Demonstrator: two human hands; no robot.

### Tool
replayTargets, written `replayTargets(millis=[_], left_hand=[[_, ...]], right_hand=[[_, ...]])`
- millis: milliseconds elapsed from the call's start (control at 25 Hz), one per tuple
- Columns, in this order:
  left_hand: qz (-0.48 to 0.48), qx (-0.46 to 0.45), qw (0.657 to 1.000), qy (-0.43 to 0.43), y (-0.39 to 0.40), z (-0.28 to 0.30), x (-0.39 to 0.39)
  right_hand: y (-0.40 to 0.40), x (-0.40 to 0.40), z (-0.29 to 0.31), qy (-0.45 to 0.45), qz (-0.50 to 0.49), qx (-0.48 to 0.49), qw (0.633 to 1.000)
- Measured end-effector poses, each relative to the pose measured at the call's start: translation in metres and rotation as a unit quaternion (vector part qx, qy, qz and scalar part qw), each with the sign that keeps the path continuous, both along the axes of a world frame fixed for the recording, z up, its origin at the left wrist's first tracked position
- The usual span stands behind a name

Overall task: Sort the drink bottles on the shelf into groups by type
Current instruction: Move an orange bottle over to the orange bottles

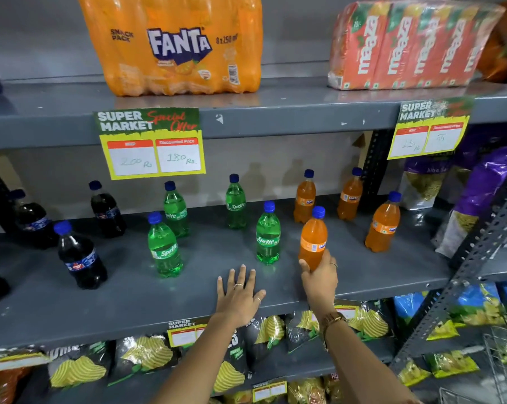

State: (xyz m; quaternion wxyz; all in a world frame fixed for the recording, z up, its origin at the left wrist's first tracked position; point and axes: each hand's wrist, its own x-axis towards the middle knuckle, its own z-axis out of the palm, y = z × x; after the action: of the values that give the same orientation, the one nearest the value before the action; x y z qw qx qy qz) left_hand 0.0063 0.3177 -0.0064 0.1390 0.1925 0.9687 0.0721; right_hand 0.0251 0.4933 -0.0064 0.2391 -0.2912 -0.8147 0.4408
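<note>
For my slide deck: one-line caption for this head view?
Right hand grips an orange Fanta bottle beside green Sprite bottles; left hand lies flat on the shelf.

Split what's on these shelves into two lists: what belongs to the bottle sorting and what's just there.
Part of the job:
- orange Fanta bottles, one held in the right hand
- green Sprite bottles
- dark cola bottles
- left hand, flat on the middle shelf

Just there:
- Fanta multipack
- Maaza cartons
- price signs
- chip bags
</note>
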Motion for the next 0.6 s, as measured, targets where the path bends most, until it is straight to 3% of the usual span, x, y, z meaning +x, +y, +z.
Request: replayTargets(millis=[600], left_hand=[[0.001,-0.024,0.999,-0.023,0.003,-0.01,-0.01]], right_hand=[[0.035,-0.031,-0.007,0.039,-0.013,-0.045,0.998]])
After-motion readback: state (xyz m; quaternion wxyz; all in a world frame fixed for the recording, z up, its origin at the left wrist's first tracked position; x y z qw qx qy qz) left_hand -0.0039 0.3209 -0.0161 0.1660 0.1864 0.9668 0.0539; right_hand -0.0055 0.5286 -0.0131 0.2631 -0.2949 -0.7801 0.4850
